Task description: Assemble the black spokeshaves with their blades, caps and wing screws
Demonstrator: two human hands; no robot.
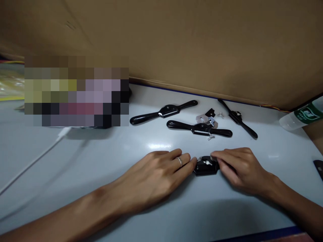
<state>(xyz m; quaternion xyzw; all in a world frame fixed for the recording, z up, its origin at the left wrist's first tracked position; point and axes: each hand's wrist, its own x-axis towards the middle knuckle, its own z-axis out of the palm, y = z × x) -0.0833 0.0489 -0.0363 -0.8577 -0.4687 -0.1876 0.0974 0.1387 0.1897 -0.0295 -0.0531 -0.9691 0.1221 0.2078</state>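
A black spokeshave (205, 169) lies on the pale table between my hands, a silvery thumbscrew at its middle. My left hand (161, 171), with a ring on one finger, covers its left handle, fingers closed over it. At the opposite end, my right hand (243, 168) pinches near the body, hiding the right handle. Beyond them rest two more spokeshave bodies, one farther left (169, 111) and one nearer (199, 129). Another spokeshave (237, 117) sits slantwise to the right. Loose metal blade pieces (202, 118) and small wing screws (220, 115) are among them.
A clear bottle with a green label (306, 114) lies at the right edge. Cardboard (191, 43) stands behind the table. On the left, a white cable (37, 159) runs to a pixelated area, beside yellowish plastic wrapping (11, 82). A dark object (319, 168) shows at far right.
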